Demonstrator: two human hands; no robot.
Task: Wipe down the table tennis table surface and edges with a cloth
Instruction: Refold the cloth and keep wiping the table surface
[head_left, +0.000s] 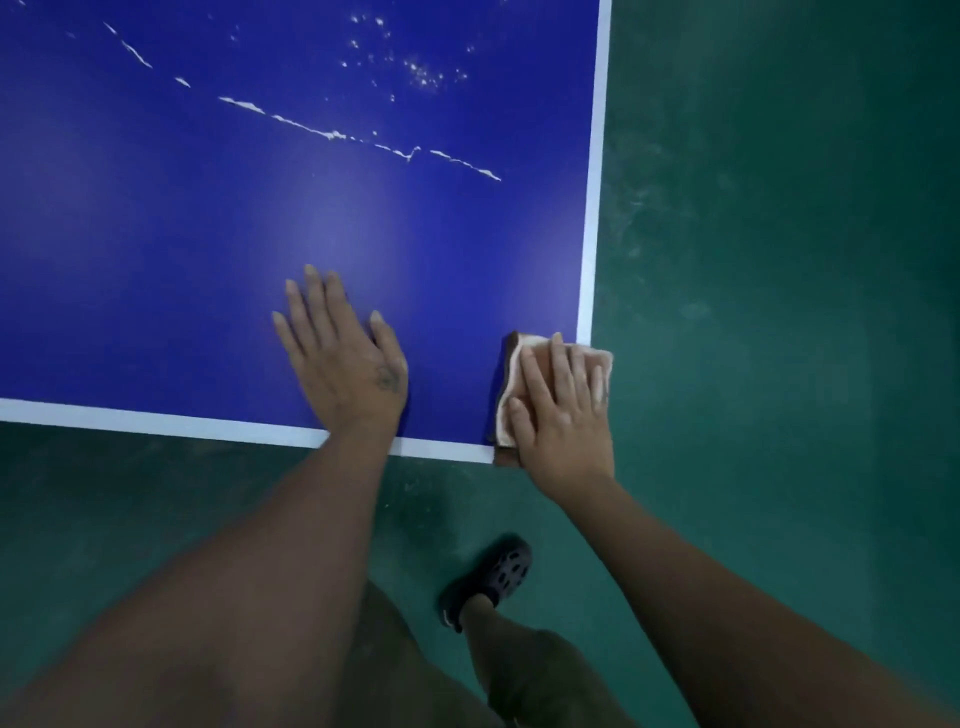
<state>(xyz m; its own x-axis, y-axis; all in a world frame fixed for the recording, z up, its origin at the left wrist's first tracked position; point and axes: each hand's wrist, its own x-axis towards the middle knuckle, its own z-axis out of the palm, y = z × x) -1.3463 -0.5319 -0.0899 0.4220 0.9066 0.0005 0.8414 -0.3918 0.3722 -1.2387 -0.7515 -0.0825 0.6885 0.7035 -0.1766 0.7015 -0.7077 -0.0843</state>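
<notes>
The blue table tennis table (208, 234) fills most of the view, its near right corner toward the person, and the green floor (779, 260) lies beyond both edges. By my reading the job is somewhere in the middle or earlier: the broad stretch nearest the hands looks even and unmarked, but farther up a broken diagonal of white streaks (332, 135) runs across the top, and above it sits a scatter of pale specks (421, 73). Whether those are dirt that will wipe off or damage to the paint cannot be told from here. The white border line (589, 234) along the right side shows no cloth on it, so the edges seem largely still to do. The left hand (348, 358) lies flat on the blue surface, fingers spread and holding nothing — a brace, I'd say. The right hand (563, 421) presses down with straight fingers on the cloth (511, 374), which sits right on the table's corner and overhangs both edges a little. The cloth is small, peach-coloured with a darker brown rim, folded into a rough pad — soft-looking and slightly rumpled.
</notes>
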